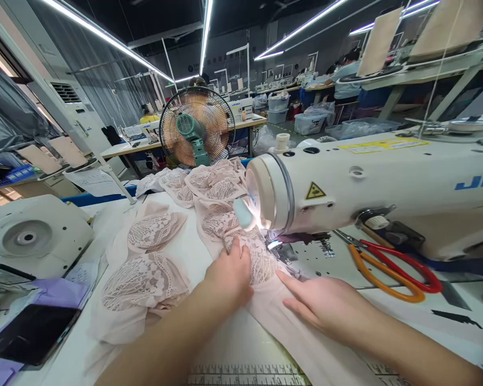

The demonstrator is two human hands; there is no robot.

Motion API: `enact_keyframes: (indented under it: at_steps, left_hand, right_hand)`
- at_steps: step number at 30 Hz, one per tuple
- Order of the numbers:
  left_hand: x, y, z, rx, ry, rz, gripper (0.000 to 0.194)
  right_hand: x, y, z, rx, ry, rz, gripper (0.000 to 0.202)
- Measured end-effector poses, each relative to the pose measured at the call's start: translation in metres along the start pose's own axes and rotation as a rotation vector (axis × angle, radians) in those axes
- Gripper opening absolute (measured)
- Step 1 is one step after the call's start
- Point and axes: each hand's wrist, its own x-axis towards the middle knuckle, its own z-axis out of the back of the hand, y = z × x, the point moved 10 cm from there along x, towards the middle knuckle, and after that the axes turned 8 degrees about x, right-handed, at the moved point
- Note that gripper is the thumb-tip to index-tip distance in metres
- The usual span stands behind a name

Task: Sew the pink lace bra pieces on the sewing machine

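Note:
A pale pink lace bra (pixel 262 266) lies partly under the needle area of a white sewing machine (pixel 306 185), whose lamp lights the lace. My left hand (pixel 230 276) is closed on the bra's left side, fingers bent over the lace; a thin dark sliver shows by its fingertips, too small to name. On the right, my right hand (pixel 328 306) rests with fingers stretched out, index fingertip touching the edge of the cup and the plain fabric below it. The needle itself is hidden in the glare. More lace bras (pixel 145 281) lie left of my left hand.
Scissors with red and orange handles (pixel 390 268) lie right of the needle area. A phone (pixel 32 333) rests at the lower left, near another machine head (pixel 34 236). Behind the pile of bras (pixel 213 182) stands a large fan (pixel 197 128). A printed ruler (pixel 245 375) runs along the front.

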Motion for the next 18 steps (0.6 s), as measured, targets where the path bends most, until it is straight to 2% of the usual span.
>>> enact_keyframes:
  at_steps: [3,6,10,15,16,18]
  left_hand:
    - [0.002,0.005,-0.006,-0.068,0.087,-0.012,0.081]
    - [0.008,0.009,-0.007,-0.124,0.094,-0.065,0.082]
    - [0.014,0.011,-0.009,-0.167,0.054,-0.152,0.081]
    - [0.017,0.018,-0.005,-0.349,-0.016,-0.246,0.072]
    - [0.020,0.026,-0.003,-0.407,-0.045,-0.228,0.065]
    - [0.028,0.057,0.002,-0.508,-0.154,-0.047,0.041]
  right_hand:
    - [-0.002,-0.001,-0.005,0.005,0.044,-0.007,0.047]
    - [-0.002,-0.005,-0.015,0.014,0.121,-0.046,0.050]
    - [0.000,-0.005,-0.020,0.008,0.163,-0.070,0.052]
    - [0.001,-0.004,-0.022,-0.011,0.159,-0.067,0.051]
    - [0.001,-0.005,-0.022,-0.008,0.156,-0.063,0.051]
    - [0.001,-0.005,-0.022,-0.010,0.148,-0.054,0.051]
